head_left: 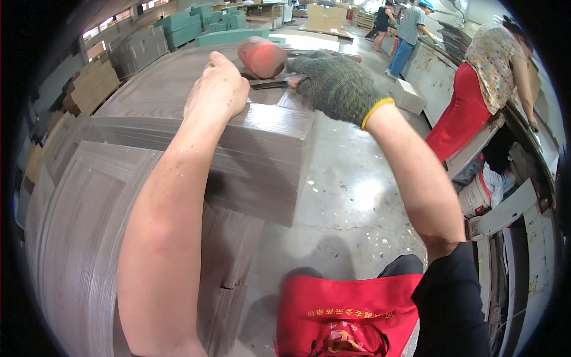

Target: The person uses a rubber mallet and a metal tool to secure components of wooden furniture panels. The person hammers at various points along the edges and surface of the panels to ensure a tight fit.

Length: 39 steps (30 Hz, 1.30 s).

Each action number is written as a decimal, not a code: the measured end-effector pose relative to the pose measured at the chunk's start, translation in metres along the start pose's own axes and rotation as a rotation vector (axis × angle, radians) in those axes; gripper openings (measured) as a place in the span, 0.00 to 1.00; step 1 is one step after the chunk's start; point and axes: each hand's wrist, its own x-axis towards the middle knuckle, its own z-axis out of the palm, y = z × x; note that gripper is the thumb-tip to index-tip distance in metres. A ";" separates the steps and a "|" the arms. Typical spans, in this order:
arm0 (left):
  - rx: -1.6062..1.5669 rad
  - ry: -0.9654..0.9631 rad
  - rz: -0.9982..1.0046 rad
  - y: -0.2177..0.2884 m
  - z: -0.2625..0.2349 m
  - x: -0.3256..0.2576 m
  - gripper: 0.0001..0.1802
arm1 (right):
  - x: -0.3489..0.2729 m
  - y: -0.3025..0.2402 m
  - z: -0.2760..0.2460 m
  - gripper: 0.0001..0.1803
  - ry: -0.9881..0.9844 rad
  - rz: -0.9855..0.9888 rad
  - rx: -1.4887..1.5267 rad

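My bare left hand (217,86) is closed, low over the top of a stack of grey-brown wood-grain door panels (262,140). Whatever its fingers hold, if anything, is hidden. Just to its right is the worn red-orange head of a mallet (262,58). My right hand (339,83), in a dark knitted glove with a yellow cuff, is closed around the mallet's handle, which mostly hides behind the glove. Below the mallet head, by the stack's corner, a dark flat piece (270,84) shows; its kind is unclear.
Another framed panel (89,232) leans at the left. Cardboard stacks (95,86) and green blocks (178,30) stand beyond. On the right, a person in red trousers (461,107) works at a long bench (440,77); a white bucket (476,193) sits beneath. Grey floor (351,190) lies between.
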 end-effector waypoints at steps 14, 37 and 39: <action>0.031 -0.017 0.015 0.000 -0.004 0.002 0.26 | -0.145 -0.142 0.100 0.28 0.127 -0.529 0.568; 0.148 -0.045 0.049 -0.005 0.002 0.011 0.28 | -0.085 -0.099 0.050 0.29 0.120 -0.396 0.025; 0.145 -0.048 0.053 -0.004 0.002 0.013 0.29 | -0.099 -0.093 0.067 0.31 0.019 -0.418 -0.024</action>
